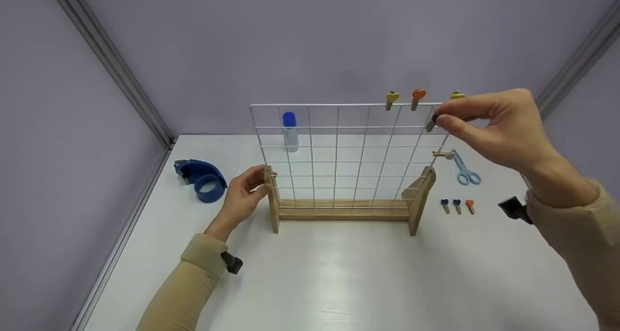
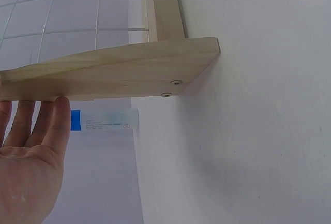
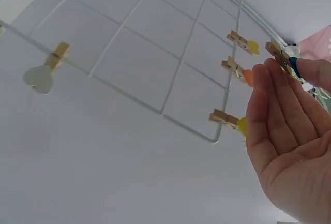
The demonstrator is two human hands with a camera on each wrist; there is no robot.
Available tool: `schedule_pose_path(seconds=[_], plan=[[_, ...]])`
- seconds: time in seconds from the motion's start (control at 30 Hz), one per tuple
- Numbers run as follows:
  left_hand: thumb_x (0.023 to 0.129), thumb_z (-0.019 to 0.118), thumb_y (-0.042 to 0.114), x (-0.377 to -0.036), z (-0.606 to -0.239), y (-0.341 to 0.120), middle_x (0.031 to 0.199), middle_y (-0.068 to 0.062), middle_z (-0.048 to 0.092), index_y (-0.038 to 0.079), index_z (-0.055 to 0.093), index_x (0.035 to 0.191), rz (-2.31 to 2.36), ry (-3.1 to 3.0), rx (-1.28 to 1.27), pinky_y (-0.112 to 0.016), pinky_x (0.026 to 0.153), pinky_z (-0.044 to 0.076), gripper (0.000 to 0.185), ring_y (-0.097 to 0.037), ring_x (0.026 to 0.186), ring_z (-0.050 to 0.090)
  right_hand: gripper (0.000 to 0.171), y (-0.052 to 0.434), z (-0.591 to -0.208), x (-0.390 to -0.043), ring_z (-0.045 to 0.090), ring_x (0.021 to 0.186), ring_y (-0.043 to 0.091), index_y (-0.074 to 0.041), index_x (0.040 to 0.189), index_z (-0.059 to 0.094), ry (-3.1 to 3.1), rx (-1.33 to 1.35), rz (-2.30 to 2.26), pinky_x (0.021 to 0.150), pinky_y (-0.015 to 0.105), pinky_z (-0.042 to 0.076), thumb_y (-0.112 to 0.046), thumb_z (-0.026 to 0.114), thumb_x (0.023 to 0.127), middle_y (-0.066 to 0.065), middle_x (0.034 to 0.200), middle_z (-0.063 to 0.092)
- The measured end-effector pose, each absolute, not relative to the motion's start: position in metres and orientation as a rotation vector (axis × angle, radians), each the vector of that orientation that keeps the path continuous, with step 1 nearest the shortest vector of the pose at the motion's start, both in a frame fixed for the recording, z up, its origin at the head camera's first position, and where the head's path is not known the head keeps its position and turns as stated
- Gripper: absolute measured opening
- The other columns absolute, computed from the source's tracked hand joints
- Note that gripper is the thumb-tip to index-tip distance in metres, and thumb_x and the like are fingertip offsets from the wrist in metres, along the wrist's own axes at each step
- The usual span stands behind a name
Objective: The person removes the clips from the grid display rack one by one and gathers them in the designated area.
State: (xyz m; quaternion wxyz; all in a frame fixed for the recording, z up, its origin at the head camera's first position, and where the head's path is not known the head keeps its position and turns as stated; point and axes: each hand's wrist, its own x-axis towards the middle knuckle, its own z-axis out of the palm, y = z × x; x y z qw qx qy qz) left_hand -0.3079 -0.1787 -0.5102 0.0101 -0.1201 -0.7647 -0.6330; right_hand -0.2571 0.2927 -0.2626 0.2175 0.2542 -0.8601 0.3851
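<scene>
A white wire grid point(image 1: 337, 127) stands upright in a wooden base point(image 1: 344, 214). My left hand point(image 1: 242, 195) holds the base's left wooden upright point(image 1: 272, 200), and its fingers meet the board's edge in the left wrist view. Between thumb and fingertips, my right hand point(image 1: 503, 127) pinches a small wooden clothespin point(image 3: 279, 53) with a dark blue decoration, in front of the grid's upper right part. Clipped along the top wire are a yellow heart clothespin point(image 1: 392, 97), an orange one point(image 1: 418, 96) and another yellow one point(image 1: 457, 96). A white heart clothespin point(image 3: 40, 78) grips the right side wire.
On the table right of the rack lie two dark blue heart clothespins point(image 1: 457, 205), an orange one point(image 1: 470, 205) and light blue scissors point(image 1: 467, 173). A blue tape dispenser point(image 1: 201, 176) sits at the left. Behind the grid stands a blue-capped glue stick point(image 1: 290, 137).
</scene>
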Motion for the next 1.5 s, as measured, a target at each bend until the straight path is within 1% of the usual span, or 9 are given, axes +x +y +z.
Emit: schedule_pose_path(seconds=[0.17,0.37,0.57,0.8,0.93,1.0,1.17,1.37,1.5], plan=[[0.104,0.074,-0.006,-0.308,-0.51,-0.178,0.144,-0.026,0.075,-0.003,0.065,0.149,-1.977,-2.394,-0.361,-0.015,0.105,0.059,0.046,-0.041,0.139,0.069,0.014,0.315,-0.284,-0.258,0.075,0.082,-0.013,-0.004,0.102,0.091,-2.41,0.616,1.082,0.071,0.004,0.054,0.005,0.085,0.092,-0.035,0.092,0.079],[0.104,0.074,-0.005,-0.307,-0.51,-0.179,0.143,-0.025,0.075,-0.002,0.066,0.148,-1.956,-2.397,-0.356,-0.015,0.106,0.059,0.045,-0.04,0.138,0.07,0.011,0.345,-0.308,-0.263,0.068,0.071,-0.012,0.002,0.104,0.089,-2.458,0.481,1.13,0.055,0.008,0.046,0.003,0.085,0.093,-0.036,0.089,0.079],[0.103,0.075,-0.005,-0.307,-0.51,-0.179,0.143,-0.025,0.075,-0.002,0.066,0.149,-1.957,-2.393,-0.348,-0.015,0.106,0.059,0.047,-0.041,0.139,0.07,0.02,0.384,-0.343,-0.278,0.074,0.076,-0.013,0.011,0.114,0.083,-2.574,0.314,1.219,0.069,0.005,0.055,-0.002,0.083,0.099,-0.034,0.088,0.079],[0.103,0.075,-0.006,-0.307,-0.512,-0.178,0.14,-0.026,0.077,-0.003,0.067,0.145,-1.959,-2.374,-0.374,-0.015,0.105,0.059,0.044,-0.04,0.136,0.071,0.037,0.436,-0.396,-0.296,0.071,0.083,-0.009,0.006,0.127,0.08,-2.834,0.045,1.202,0.076,0.008,0.056,-0.026,0.076,0.109,-0.032,0.088,0.077],[0.103,0.074,-0.007,-0.308,-0.512,-0.178,0.141,-0.027,0.076,-0.005,0.066,0.147,-1.962,-2.372,-0.384,-0.015,0.103,0.06,0.045,-0.035,0.134,0.072,0.042,0.462,-0.429,-0.301,0.071,0.082,-0.008,0.01,0.131,0.077,-2.962,-0.018,1.203,0.075,0.012,0.058,-0.026,0.074,0.11,-0.024,0.09,0.081],[0.103,0.074,-0.007,-0.308,-0.512,-0.179,0.141,-0.029,0.075,-0.006,0.065,0.148,-1.964,-2.366,-0.388,-0.016,0.103,0.06,0.046,-0.032,0.133,0.072,0.043,0.474,-0.444,-0.304,0.072,0.082,-0.006,0.012,0.133,0.075,-3.057,-0.038,1.169,0.074,0.015,0.06,-0.025,0.073,0.111,-0.014,0.093,0.084],[0.103,0.075,-0.006,-0.308,-0.511,-0.181,0.142,-0.029,0.075,-0.008,0.063,0.149,-1.967,-2.359,-0.381,-0.015,0.103,0.06,0.047,-0.029,0.132,0.073,0.041,0.491,-0.472,-0.311,0.078,0.085,0.01,0.013,0.127,0.077,-3.282,-0.075,1.056,0.073,0.022,0.063,-0.023,0.072,0.109,0.009,0.097,0.087],[0.102,0.075,-0.007,-0.308,-0.511,-0.18,0.141,-0.029,0.075,-0.01,0.063,0.148,-1.977,-2.349,-0.383,-0.015,0.102,0.06,0.047,-0.039,0.134,0.071,0.037,0.495,-0.495,-0.32,0.073,0.084,0.02,0.01,0.116,0.081,-3.415,-0.139,1.013,0.07,0.026,0.061,-0.024,0.071,0.105,0.004,0.087,0.083],[0.104,0.073,-0.007,-0.307,-0.51,-0.179,0.142,-0.027,0.076,-0.006,0.065,0.148,-1.959,-2.371,-0.39,-0.016,0.104,0.06,0.045,-0.036,0.135,0.072,0.039,0.495,-0.505,-0.321,0.071,0.084,0.021,0.009,0.117,0.081,-3.429,-0.213,1.009,0.072,0.026,0.061,-0.027,0.071,0.105,0.003,0.086,0.081]])
